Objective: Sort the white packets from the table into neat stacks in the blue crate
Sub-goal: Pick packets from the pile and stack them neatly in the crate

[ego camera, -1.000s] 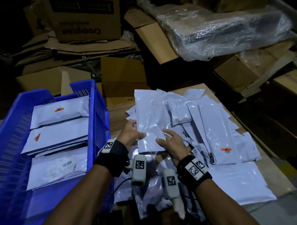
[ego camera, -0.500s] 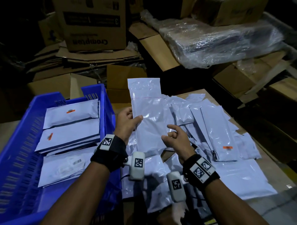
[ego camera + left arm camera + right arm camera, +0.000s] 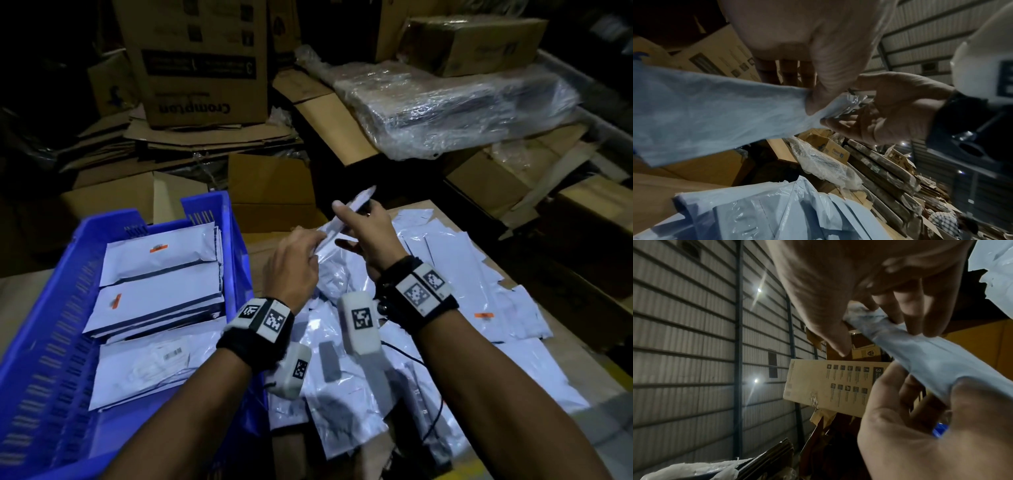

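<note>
Two hands on one flat white plastic packet (image 3: pixel 346 219): left hand (image 3: pixel 294 263) pinches its near end, right hand (image 3: pixel 366 233) its far end; long axis runs away; blue slatted plastic crate (image 3: pixel 51 342) lies leftward, nearer the left hand.

A crate (image 3: pixel 236 240) is set left of packets (image 3: pixel 479 274) spread on a table (image 3: pixel 582 383); three stacks (image 3: pixel 154 298) are held inside; cartons (image 3: pixel 198 61) are piled behind.
</note>
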Demonstrator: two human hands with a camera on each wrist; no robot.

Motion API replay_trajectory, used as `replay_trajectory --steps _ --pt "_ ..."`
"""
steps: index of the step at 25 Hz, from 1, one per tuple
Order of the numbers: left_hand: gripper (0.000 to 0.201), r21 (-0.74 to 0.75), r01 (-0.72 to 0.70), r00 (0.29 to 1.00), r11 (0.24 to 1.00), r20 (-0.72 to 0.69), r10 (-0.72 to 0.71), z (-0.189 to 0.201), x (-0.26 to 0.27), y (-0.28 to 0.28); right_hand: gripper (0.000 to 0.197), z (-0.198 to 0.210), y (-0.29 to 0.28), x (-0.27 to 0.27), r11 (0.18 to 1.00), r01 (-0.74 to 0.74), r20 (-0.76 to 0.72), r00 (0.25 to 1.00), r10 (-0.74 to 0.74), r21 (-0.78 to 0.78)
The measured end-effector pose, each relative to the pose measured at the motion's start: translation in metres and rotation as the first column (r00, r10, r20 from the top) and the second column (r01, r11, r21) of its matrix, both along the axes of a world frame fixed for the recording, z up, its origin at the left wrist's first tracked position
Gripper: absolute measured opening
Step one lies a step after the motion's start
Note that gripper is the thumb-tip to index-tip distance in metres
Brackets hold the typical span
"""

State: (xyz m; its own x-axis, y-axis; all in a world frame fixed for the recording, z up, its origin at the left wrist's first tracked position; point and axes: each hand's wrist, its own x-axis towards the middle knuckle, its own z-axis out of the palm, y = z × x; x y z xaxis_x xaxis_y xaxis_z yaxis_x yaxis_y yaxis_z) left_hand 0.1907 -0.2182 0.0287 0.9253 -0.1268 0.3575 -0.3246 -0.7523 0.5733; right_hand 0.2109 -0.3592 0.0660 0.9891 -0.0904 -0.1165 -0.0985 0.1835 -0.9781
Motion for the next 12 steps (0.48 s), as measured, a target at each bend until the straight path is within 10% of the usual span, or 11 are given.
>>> replay_trajectory --steps 3,12 --pt "0.042 0.054 0.108 0.994 0.993 -0.036 -0.106 -0.004 -0.005 0.0 0.011 -0.005 0.0 0.0 0.994 0.093 0.006 0.996 -0.093 0.051" --pt "0.068 -0.448 -0.083 0.89 0.89 -0.435 -0.136 -0.001 0.006 0.019 0.017 -0.009 -0.032 0.001 0.979 0.137 -0.013 0.991 -0.136 0.152"
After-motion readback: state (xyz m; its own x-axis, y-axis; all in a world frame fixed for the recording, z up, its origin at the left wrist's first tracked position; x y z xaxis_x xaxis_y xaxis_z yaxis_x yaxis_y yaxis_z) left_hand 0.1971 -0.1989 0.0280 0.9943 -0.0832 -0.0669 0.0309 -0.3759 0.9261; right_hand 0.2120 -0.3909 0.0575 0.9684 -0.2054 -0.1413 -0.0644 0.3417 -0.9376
